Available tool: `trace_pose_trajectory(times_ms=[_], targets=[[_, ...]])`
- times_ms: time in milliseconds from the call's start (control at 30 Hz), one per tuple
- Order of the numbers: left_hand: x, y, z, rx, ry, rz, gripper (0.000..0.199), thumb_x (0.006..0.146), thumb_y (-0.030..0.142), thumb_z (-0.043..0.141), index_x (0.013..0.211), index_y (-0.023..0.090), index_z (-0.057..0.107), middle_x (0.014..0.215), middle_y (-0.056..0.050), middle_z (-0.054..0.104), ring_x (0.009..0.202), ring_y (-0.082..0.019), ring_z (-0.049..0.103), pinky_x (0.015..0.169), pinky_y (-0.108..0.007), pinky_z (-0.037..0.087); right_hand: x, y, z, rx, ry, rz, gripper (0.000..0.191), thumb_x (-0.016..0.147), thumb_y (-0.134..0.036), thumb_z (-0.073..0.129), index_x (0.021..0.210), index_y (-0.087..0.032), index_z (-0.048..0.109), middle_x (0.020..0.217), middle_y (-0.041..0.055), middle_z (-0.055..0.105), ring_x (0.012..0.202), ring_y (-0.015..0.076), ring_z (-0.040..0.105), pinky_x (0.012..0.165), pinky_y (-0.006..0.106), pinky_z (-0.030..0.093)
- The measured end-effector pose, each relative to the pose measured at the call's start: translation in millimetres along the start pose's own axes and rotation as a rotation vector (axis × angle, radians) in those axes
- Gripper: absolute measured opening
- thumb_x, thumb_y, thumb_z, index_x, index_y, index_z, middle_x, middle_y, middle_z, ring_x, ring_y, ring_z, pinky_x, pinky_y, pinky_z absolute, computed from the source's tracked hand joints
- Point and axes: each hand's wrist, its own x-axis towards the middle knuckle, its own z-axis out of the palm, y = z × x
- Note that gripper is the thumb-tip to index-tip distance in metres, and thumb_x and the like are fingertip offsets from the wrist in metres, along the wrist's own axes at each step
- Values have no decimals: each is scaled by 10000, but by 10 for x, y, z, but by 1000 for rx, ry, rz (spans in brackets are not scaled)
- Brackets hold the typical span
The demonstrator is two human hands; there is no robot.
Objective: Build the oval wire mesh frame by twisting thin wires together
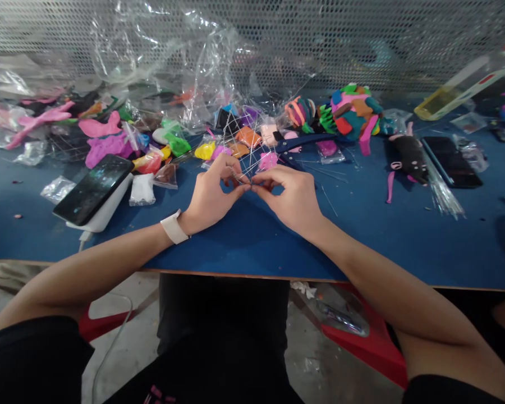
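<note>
My left hand (212, 193) and my right hand (292, 193) meet above the front of the blue table. Both are closed, with thumb and forefinger pinched tip to tip on thin metal wire (249, 168). Several strands of the wire cross and rise from the fingertips in an open, frame-like shape. Where the fingertips touch, the wire's end is too small to make out. Just behind my right hand lie dark blue-handled pliers (307, 140). Small bags of coloured clay, an orange one (248, 136) among them, sit behind the wire.
At left, a phone (95, 188) rests on a white power bank with a cable. On the right are a multicoloured clay ball (356, 112), a dark clay animal (409, 157), a wire bundle (441, 188), another phone (452, 161) and a leaning bottle (463, 87). Perforated metal stands behind.
</note>
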Motion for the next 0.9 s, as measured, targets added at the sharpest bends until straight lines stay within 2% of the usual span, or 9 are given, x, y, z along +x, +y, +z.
trace_pose_trajectory(times_ms=[233, 400, 533, 667, 833, 900], targets=[[-3, -27, 6, 26, -12, 7, 327, 898, 191, 816, 1062, 248, 539, 907, 44, 830, 789, -135, 775, 736, -310, 563, 10, 30, 11, 110, -19, 106, 49, 950, -250, 844, 981, -218, 864, 940, 60, 877, 831, 244, 817, 811, 428, 703], [-7, -41, 6, -35, -25, -5, 350, 902, 187, 820, 1083, 253, 529, 929, 30, 844, 798, -141, 773, 746, -329, 549, 17, 22, -22, 132, -37, 119, 100, 920, -188, 868, 1017, -212, 872, 931, 61, 876, 845, 254, 830, 827, 434, 706], [-6, -47, 1, -17, -29, -12, 355, 898, 189, 826, 1071, 257, 524, 924, 31, 843, 804, -150, 775, 750, -336, 554, 10, -21, -42, 97, -42, 114, 60, 942, -208, 848, 995, -224, 870, 959, 67, 881, 849, 259, 825, 818, 439, 700], [-12, -27, 0, 59, -23, 14, 325, 903, 157, 810, 1071, 252, 549, 912, 49, 830, 791, -135, 779, 752, -313, 581, 7, -57, -50, 51, -62, 74, 89, 925, -159, 784, 965, -211, 844, 949, 62, 843, 775, 215, 766, 759, 400, 663], [-36, 2, -5, 130, -31, 67, 334, 907, 88, 808, 1087, 246, 575, 948, 53, 818, 835, -120, 794, 821, -276, 624, 16, -44, -45, 40, -61, 57, 72, 914, -163, 739, 952, -212, 774, 1045, 53, 727, 688, 148, 633, 688, 370, 583], [-49, 5, -5, 143, -31, 83, 328, 911, 87, 813, 1093, 241, 588, 961, 49, 809, 847, -118, 790, 837, -267, 626, 21, -38, -50, 20, -74, 54, 61, 917, -158, 724, 938, -210, 746, 994, 36, 687, 669, 138, 582, 682, 364, 540]])
